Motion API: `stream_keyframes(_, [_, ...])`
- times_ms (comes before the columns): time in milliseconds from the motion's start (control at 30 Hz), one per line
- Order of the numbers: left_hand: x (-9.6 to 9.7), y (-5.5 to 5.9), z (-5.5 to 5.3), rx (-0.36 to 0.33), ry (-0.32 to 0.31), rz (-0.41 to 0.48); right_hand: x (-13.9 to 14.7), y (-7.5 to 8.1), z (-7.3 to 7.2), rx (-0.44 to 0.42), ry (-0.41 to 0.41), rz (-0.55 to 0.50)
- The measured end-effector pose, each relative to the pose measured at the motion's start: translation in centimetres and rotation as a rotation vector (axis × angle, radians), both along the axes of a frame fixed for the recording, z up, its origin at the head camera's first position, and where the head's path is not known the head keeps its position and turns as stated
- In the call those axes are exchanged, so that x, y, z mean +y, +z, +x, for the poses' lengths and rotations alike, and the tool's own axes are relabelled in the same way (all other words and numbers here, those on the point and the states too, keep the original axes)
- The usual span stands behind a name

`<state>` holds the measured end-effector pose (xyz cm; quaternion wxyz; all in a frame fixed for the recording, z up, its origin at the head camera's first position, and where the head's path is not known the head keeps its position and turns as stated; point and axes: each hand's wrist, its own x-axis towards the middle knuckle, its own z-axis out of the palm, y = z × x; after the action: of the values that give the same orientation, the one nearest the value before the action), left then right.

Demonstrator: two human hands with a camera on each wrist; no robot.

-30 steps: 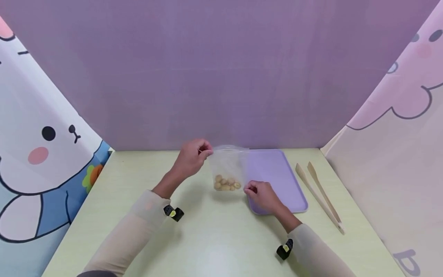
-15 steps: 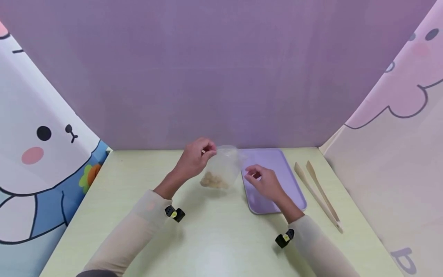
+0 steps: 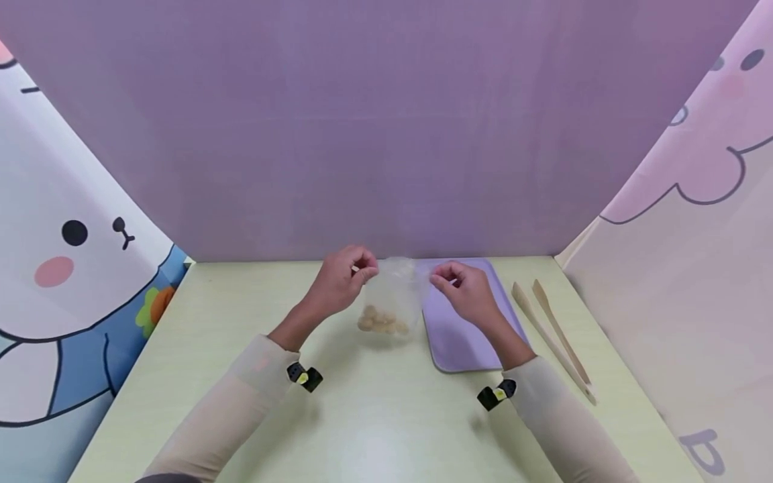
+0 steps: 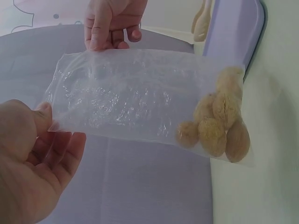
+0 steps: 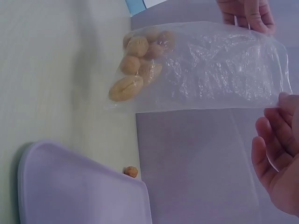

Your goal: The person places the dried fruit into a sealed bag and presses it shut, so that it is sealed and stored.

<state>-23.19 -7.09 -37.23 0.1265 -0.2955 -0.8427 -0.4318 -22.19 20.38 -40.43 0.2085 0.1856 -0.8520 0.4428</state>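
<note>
A clear plastic bag (image 3: 394,295) hangs above the table, its lower end filled with several brown nuts (image 3: 382,320). In the left wrist view some nuts (image 4: 212,135) have wrinkled shells like walnuts. My left hand (image 3: 343,276) pinches the bag's upper left corner between thumb and fingers. Thumb and fingers of my right hand (image 3: 466,292) pinch the upper right corner, as the right wrist view shows with the bag (image 5: 224,70) stretched between both hands. The right hand is over the purple tray (image 3: 453,342).
Wooden tongs (image 3: 552,339) lie to the right of the tray on the pale table (image 3: 374,416). In the right wrist view a single small brown nut (image 5: 131,171) sits beside the tray's edge. A purple wall (image 3: 386,134) rises behind the table.
My right hand has left the bag's lower right corner and moved up to its upper right corner. The bag swung left and came partly back; my left hand shifted slightly right.
</note>
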Motion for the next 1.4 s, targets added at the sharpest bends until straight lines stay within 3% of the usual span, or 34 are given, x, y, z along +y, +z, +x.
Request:
stream_keyframes(300, [-0.5,-1.2,-0.3,-0.115,-0.025,0.060,-0.3,0.2,0.1,0.057,-0.001,-0.025])
stream_keyframes(567, [-0.8,-2.0,-0.2,-0.295,-0.026,0.103,-0.8,0.8,0.3,0.080,0.007,-0.028])
stream_keyframes(733, [-0.7,-3.3,-0.2,-0.380,-0.004,0.101,-0.8,0.9,0.4,0.099,0.009,-0.021])
stream_keyframes(933, [-0.4,-4.0,0.0,-0.323,0.056,0.064,-0.7,0.9,0.4,0.071,0.015,-0.054])
stream_keyframes(1167, [0.1,-2.7,0.4,-0.196,0.081,-0.028,-0.3,-0.2,0.5,-0.089,0.050,-0.144])
stream_keyframes(1300, [0.2,-2.1,0.4,-0.200,0.084,-0.040,0.0,-0.8,0.6,-0.123,0.088,-0.157])
stream_keyframes(1400, [0.2,-1.9,0.3,-0.223,0.092,-0.040,0.0,-1.0,0.7,-0.108,0.111,-0.107])
